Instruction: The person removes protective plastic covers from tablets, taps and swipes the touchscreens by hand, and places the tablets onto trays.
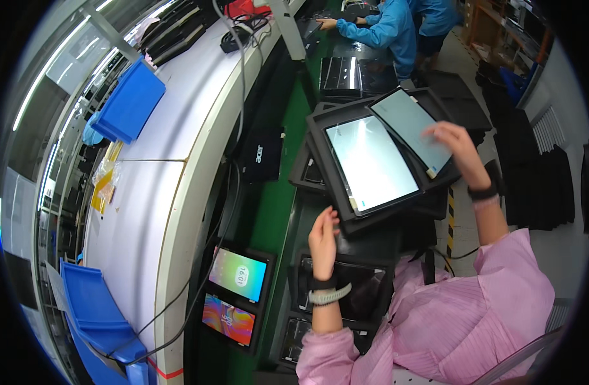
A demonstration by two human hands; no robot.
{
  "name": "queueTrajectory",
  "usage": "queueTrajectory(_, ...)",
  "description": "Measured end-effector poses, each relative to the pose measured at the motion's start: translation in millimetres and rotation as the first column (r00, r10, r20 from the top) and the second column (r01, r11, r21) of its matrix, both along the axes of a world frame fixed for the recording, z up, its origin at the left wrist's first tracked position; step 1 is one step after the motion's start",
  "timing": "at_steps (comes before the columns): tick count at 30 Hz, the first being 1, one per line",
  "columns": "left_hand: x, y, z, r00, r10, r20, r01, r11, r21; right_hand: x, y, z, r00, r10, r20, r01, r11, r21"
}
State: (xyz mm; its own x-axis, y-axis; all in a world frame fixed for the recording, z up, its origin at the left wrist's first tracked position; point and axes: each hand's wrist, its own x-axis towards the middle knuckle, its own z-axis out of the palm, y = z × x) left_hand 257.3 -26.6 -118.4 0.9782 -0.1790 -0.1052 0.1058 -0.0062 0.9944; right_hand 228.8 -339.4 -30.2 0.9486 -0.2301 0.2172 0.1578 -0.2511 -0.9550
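Two flat tablet-like panels lie slightly askew in a black tray on top of a stack. A large panel has a bright white, glossy face. Partly beside it at the upper right is a second, pale grey-green panel with small tabs at its corners. My right hand hovers at that second panel's right edge, fingers apart and a little blurred. Whether the fingertips touch it I cannot tell. Near the tray's lower left corner is my left hand, its fingers loosely extended and nothing visible in them.
Two lit tablets lie in a dark tray at lower left. Below my left hand are more trays with dark panels. Blue bins stand on the white shelf, where cables hang. A co-worker in blue works farther along the green-edged line.
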Motion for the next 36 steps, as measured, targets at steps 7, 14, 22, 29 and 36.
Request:
queueTrajectory(7,40,-57,3,0.998,-0.046,0.053,0.000,0.751,0.660,-9,-173,-113,0.673,-0.411,-0.615,0.357,0.909,-0.216)
queueTrajectory(14,46,-71,8,0.985,0.077,-0.153,-0.019,0.937,0.349,-2,-172,-122,0.731,-0.605,-0.317,0.498,0.789,-0.359)
queueTrajectory(22,-81,-33,64,0.951,0.195,-0.239,-0.251,0.940,-0.232,-32,-136,-65,0.901,-0.346,-0.263,0.341,0.938,-0.066)
queueTrajectory(29,-346,99,58,0.584,0.806,0.094,-0.775,0.520,0.359,-66,46,-31,0.979,0.157,-0.131,-0.176,0.974,-0.142)
queueTrajectory(36,-435,116,-16,0.303,0.952,0.030,-0.916,0.283,0.283,-82,182,-111,0.785,0.583,-0.210,-0.596,0.803,0.000)
